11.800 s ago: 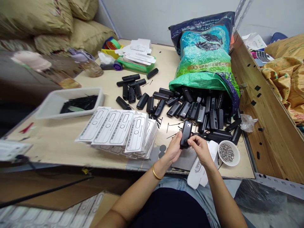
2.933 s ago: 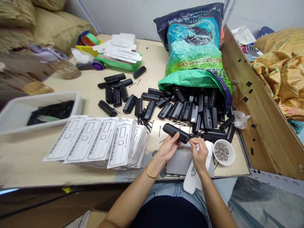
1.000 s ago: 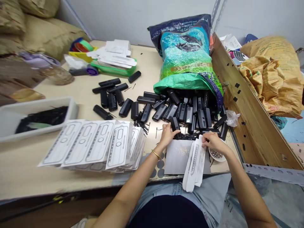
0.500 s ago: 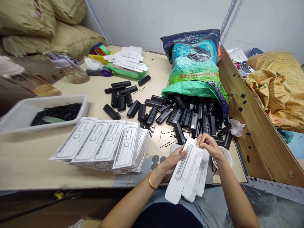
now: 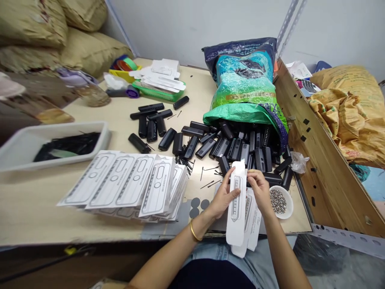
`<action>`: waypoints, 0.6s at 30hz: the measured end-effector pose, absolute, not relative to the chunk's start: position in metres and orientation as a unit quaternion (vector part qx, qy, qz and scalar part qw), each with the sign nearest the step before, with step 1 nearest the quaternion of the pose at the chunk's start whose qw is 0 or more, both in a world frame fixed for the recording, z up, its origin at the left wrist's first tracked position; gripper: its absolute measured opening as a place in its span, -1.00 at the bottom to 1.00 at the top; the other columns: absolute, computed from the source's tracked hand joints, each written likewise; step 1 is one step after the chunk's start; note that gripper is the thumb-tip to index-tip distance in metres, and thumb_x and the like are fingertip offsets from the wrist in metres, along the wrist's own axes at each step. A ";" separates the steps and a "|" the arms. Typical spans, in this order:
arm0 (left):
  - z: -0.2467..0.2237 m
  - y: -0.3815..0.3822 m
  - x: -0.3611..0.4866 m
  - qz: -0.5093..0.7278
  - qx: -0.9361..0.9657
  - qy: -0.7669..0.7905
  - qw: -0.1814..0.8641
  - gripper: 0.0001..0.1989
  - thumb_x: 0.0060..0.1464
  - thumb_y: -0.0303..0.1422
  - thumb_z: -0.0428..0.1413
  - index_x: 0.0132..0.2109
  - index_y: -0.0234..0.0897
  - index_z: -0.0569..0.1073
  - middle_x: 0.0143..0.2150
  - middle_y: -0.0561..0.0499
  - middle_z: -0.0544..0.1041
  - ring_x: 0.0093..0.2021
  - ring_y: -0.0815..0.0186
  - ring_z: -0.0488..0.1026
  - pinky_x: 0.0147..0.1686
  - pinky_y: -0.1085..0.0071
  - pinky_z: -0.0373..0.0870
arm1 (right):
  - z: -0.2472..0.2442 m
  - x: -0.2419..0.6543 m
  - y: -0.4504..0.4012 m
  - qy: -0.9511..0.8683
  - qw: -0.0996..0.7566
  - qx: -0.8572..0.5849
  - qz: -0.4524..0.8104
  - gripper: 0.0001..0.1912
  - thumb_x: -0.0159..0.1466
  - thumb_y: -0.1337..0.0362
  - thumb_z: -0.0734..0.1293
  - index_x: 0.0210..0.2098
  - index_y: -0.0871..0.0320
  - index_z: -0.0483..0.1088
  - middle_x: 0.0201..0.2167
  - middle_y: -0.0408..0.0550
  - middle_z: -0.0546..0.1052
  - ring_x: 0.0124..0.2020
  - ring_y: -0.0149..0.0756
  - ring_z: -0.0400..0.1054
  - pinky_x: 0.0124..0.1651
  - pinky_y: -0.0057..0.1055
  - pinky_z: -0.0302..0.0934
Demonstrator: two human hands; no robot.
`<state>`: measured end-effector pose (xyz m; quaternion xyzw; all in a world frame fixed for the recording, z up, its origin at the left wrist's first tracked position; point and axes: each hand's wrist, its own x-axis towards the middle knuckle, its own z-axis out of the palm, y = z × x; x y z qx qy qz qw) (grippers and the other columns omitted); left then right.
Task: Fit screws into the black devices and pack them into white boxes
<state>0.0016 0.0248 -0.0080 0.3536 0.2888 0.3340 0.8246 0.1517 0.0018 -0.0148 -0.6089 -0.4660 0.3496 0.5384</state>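
Observation:
A white printed cardboard box (image 5: pixel 236 226), partly folded and narrow, is tilted over the table's front edge. My left hand (image 5: pixel 221 202) grips it from the left side, thumb lying across the printed face. At its upper right edge, the bent fingers of my right hand (image 5: pixel 259 189) pinch the card; the fingertips are partly hidden. Beneath it lie more flat box blanks (image 5: pixel 255 224). A white bowl (image 5: pixel 289 202) of small metal pieces stands just right of my right hand. Black plastic cases (image 5: pixel 205 148) lie beyond both hands, with thin black sticks (image 5: pixel 207 184) among them.
Stacked printed packs (image 5: pixel 129 180) lie to the left, beside a white tray (image 5: pixel 104 134) of black pieces. A large printed bag (image 5: pixel 245 80) spills cases at the back. A green basket (image 5: pixel 168 95) holds white card. A wooden board (image 5: pixel 325 152) borders the right side.
The box has turned upright and looks narrower, its side panel folded out of sight. My right hand has moved down along its right edge, and the metal pieces in the bowl now show.

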 end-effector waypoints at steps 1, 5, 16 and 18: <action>-0.005 0.028 0.002 0.343 0.383 0.300 0.804 -0.27 -0.05 -0.21 0.24 0.19 -0.07 0.05 -0.16 0.00 0.45 -0.28 0.29 0.44 -0.27 0.37 0.38 | -0.016 0.146 -0.003 -0.467 0.529 -0.617 0.347 -0.77 0.24 0.11 0.24 -0.31 0.11 0.42 -0.12 0.01 0.41 -0.03 -0.19 0.28 0.06 -0.21 0.16; 0.002 0.036 0.003 0.319 0.481 0.316 0.753 -0.49 -0.02 -0.21 0.21 0.02 -0.18 0.19 -0.26 0.04 0.42 -0.29 0.32 0.40 -0.30 0.43 0.33 | -0.020 0.128 -0.015 -0.410 0.580 -0.603 0.364 -0.59 0.28 0.06 0.18 0.06 0.06 0.24 0.00 0.03 0.36 -0.02 -0.21 0.30 0.00 -0.26 0.23; -0.005 0.026 0.005 0.305 0.395 0.375 0.781 -0.10 0.03 -0.21 0.18 0.31 -0.14 -0.24 -0.21 -0.04 0.51 -0.26 0.25 0.49 -0.22 0.30 0.38 | -0.018 0.123 -0.007 -0.390 0.576 -0.627 0.350 -0.82 0.27 0.13 0.23 -0.22 0.09 0.31 -0.28 -0.12 0.43 -0.27 -0.33 0.31 -0.18 -0.39 0.21; -0.007 0.027 0.004 0.297 0.377 0.389 0.786 -0.05 0.03 -0.21 0.17 0.33 -0.18 -0.32 -0.23 -0.07 0.52 -0.29 0.24 0.50 -0.22 0.26 0.39 | -0.020 0.121 -0.005 -0.375 0.590 -0.607 0.378 -0.76 0.25 0.13 0.25 -0.14 0.09 0.32 -0.20 -0.07 0.46 -0.19 -0.29 0.34 -0.10 -0.33 0.22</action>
